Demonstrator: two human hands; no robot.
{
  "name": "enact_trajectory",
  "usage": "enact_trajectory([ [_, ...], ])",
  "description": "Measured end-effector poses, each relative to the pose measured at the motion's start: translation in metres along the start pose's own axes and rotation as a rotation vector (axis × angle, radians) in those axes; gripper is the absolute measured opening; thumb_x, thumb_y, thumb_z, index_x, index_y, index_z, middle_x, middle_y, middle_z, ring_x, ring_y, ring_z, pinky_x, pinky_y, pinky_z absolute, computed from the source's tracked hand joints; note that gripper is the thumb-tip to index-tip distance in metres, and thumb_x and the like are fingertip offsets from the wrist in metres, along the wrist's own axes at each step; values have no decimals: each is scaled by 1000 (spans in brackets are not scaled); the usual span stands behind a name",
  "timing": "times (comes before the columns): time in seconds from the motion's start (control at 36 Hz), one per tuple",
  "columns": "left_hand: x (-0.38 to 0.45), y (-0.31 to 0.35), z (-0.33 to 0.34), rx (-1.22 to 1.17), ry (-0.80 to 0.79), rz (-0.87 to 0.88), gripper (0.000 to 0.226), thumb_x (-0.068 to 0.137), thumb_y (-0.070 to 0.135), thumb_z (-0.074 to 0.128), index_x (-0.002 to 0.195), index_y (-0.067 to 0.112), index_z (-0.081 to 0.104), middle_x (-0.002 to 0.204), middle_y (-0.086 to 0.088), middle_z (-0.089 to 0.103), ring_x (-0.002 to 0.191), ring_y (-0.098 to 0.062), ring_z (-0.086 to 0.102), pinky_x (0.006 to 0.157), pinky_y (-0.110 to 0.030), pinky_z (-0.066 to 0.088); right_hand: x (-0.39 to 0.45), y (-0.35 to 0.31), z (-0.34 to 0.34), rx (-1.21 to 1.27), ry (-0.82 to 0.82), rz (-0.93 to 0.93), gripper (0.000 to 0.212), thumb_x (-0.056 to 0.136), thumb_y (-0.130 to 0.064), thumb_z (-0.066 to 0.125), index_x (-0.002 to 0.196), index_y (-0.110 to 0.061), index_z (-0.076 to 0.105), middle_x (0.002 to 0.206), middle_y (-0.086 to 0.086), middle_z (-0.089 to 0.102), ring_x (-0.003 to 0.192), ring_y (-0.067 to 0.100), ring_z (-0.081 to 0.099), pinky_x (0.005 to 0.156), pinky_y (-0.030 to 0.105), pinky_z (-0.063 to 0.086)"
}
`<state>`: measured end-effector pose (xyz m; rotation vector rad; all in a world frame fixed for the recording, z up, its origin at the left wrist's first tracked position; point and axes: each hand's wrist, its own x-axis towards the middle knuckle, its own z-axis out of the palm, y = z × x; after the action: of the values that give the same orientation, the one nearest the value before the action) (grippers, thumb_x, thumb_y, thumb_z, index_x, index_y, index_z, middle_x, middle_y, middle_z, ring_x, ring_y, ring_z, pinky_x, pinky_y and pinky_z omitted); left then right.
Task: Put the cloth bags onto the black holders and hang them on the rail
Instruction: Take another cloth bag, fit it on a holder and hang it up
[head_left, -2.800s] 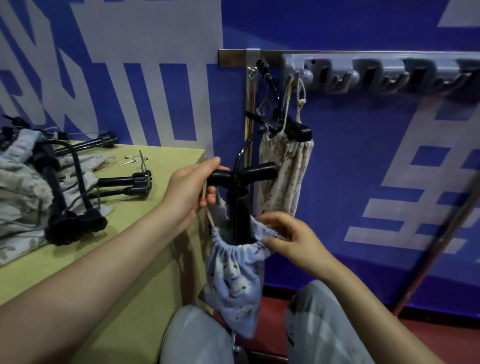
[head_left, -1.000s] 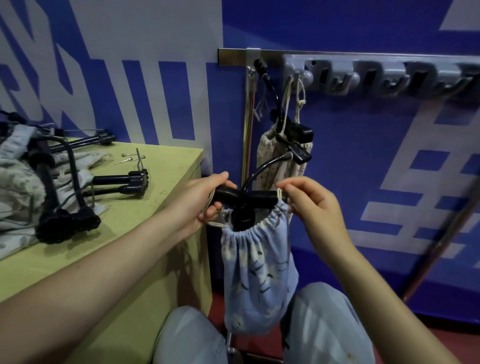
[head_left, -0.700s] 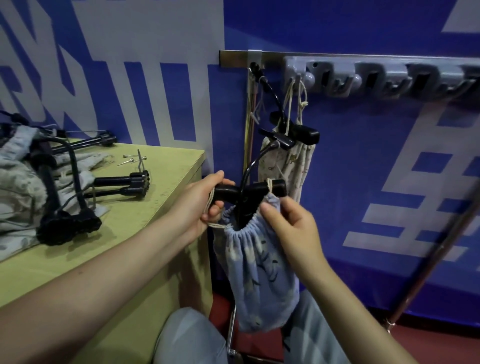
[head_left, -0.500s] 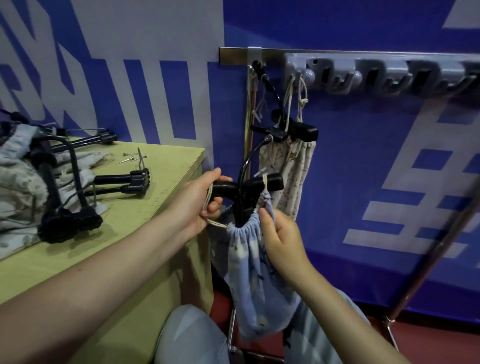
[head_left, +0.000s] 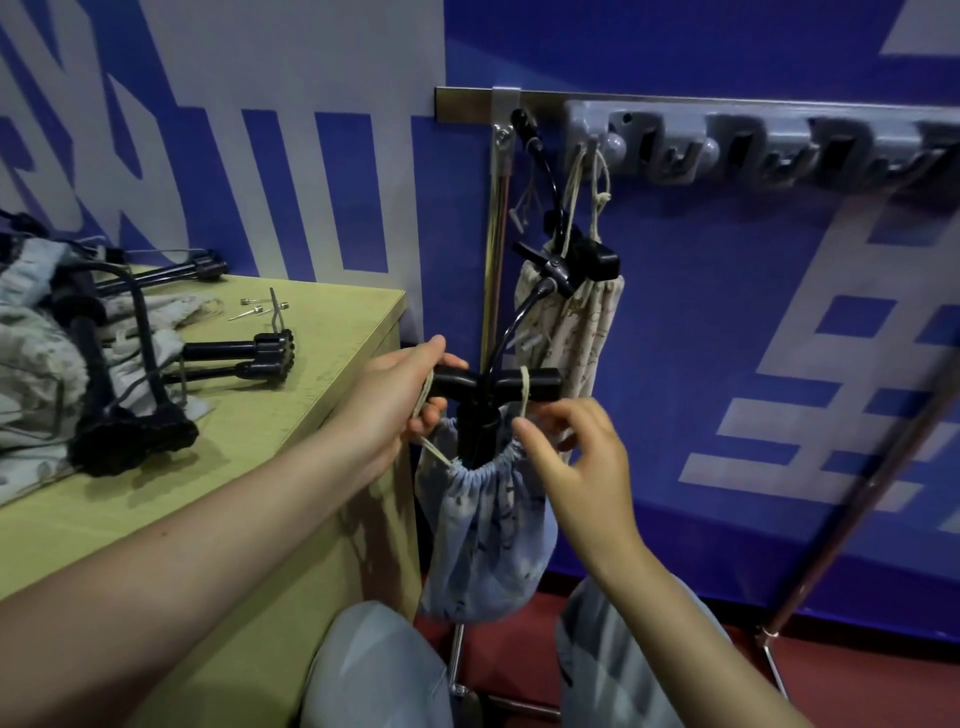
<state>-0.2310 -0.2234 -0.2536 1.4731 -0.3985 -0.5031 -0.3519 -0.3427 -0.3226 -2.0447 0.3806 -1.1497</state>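
Note:
A blue patterned cloth bag hangs around the stem of a black T-shaped holder. My left hand grips the holder's left handle end together with a drawstring. My right hand is at the bag's gathered mouth under the right handle end, fingers curled at the drawstring looped over that end. A cream patterned bag on another black holder hangs from the grey hook rail on the wall.
A yellow-green table at left carries several black holders, more cloth bags and small metal pins. A metal pole stands beside the rail's left end. A slanted rod crosses the right side. My knees are below.
The drawstring now loops over the holder's right handle end. My right hand moved from the bag's front up to the string under that end. The left hand kept its grip.

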Motion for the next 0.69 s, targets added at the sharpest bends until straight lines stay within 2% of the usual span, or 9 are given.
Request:
enact_trajectory([
  [0.06, -1, -2, 4, 15, 13, 10, 30, 98, 33, 50, 85, 12, 68, 53, -2, 47, 39, -7, 40, 35, -13, 29, 3, -4, 7, 0, 19, 33, 18, 84, -28, 72, 72, -28, 60, 75, -10, 53, 74, 8, 53, 66, 14, 39],
  [0.14, -1, -7, 8, 26, 42, 3, 30, 98, 33, 51, 82, 14, 68, 53, -2, 49, 37, -6, 42, 36, -14, 32, 3, -10, 14, 44, 68, 68, 30, 84, -19, 72, 63, -33, 57, 69, -8, 50, 67, 7, 51, 62, 12, 37],
  [0.28, 6, -18, 8, 156, 80, 39, 28, 98, 31, 52, 82, 15, 69, 52, -2, 53, 34, -6, 44, 35, -15, 32, 3, -19, 15, 312, 119, 214, 22, 88, -14, 67, 68, -22, 66, 69, 7, 64, 62, 5, 53, 60, 15, 43],
  [0.42, 7, -25, 11, 373, 27, 151, 32, 98, 27, 51, 75, 14, 69, 43, 8, 55, 30, 1, 45, 36, -9, 31, 5, -27, 7, 371, 190, 276, 20, 90, -16, 66, 69, -17, 66, 55, -5, 57, 54, 4, 49, 54, 17, 41],
  [0.47, 2, -34, 16, 510, -10, 215, 36, 97, 28, 52, 75, 6, 71, 46, 5, 56, 38, 1, 52, 41, -12, 38, 13, -31, 0, 339, 147, 286, 23, 89, -16, 66, 66, -15, 64, 49, -7, 56, 48, 0, 46, 52, 15, 39],
  [0.53, 0, -45, 21, 658, -25, 284, 39, 96, 32, 54, 76, 3, 70, 59, -8, 63, 55, -10, 63, 56, -29, 51, 20, -33, -4, 337, 32, 343, 26, 88, -14, 65, 62, -14, 64, 50, -6, 59, 46, -2, 48, 52, 14, 38],
  [0.58, 1, -52, 22, 721, -14, 291, 39, 95, 34, 54, 74, 6, 70, 64, -10, 66, 61, -19, 65, 64, -38, 52, 20, -31, -6, 384, -29, 407, 28, 89, -13, 63, 62, -13, 64, 53, -5, 61, 50, 1, 52, 54, 16, 41],
  [0.64, 5, -54, 19, 707, -6, 271, 38, 95, 33, 55, 68, 10, 68, 58, -4, 63, 57, -15, 62, 63, -34, 51, 17, -28, -8, 443, -33, 446, 25, 90, -11, 61, 65, -13, 65, 57, -4, 61, 56, 5, 55, 58, 17, 45],
  [0.69, 4, -55, 18, 743, 6, 279, 39, 95, 32, 54, 64, 11, 65, 51, 3, 54, 50, -9, 55, 58, -29, 44, 15, -28, -9, 518, -58, 472, 21, 92, -10, 59, 72, -10, 68, 61, -1, 62, 61, 7, 56, 62, 17, 47],
])
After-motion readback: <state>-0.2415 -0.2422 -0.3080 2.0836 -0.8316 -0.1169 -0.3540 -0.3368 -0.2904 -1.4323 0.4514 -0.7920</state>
